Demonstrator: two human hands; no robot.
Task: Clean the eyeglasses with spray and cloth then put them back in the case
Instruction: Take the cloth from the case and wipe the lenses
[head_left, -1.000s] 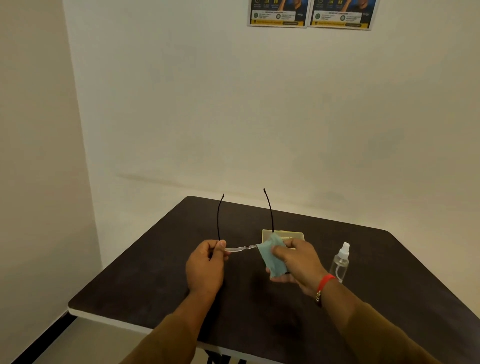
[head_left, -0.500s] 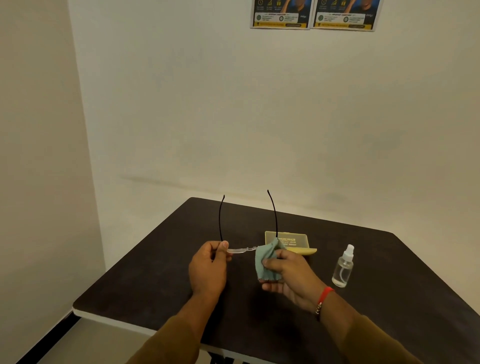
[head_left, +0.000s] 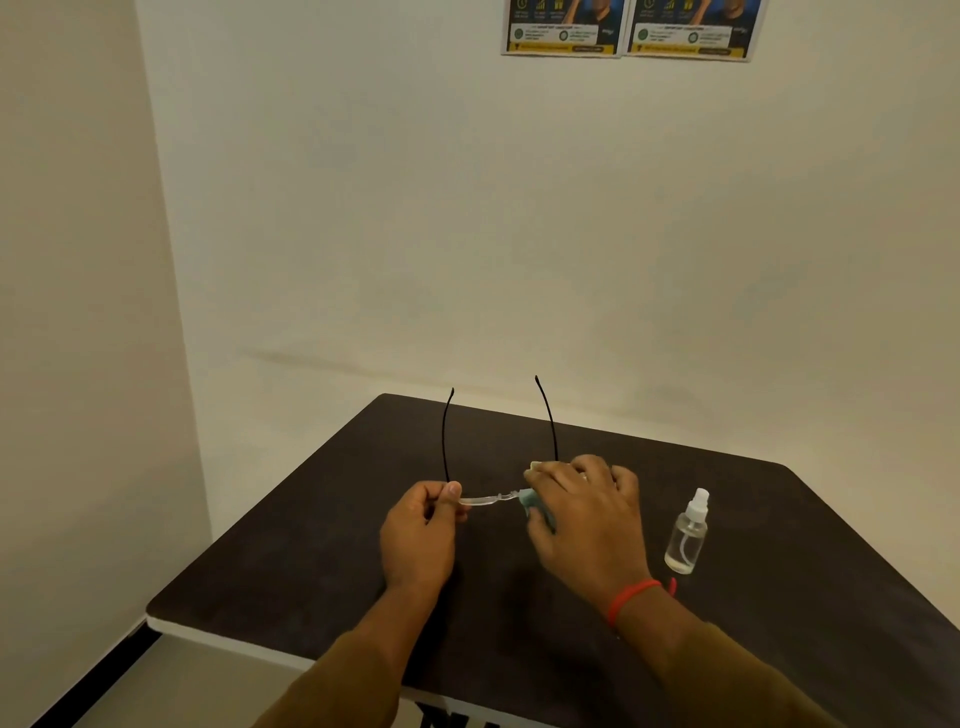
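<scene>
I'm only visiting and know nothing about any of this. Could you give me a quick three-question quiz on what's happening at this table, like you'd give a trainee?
1. Fill in: the left hand pinches one end of the ______.
2. Which hand holds the pale green cloth? A) left hand B) right hand C) neither
3. True or false: the small clear plastic spray bottle lies on its side on the dark table.

Key: 1) clear-framed eyeglasses with thin black arms. 2) B. 3) False; it stands upright, and neither hand touches it.
</scene>
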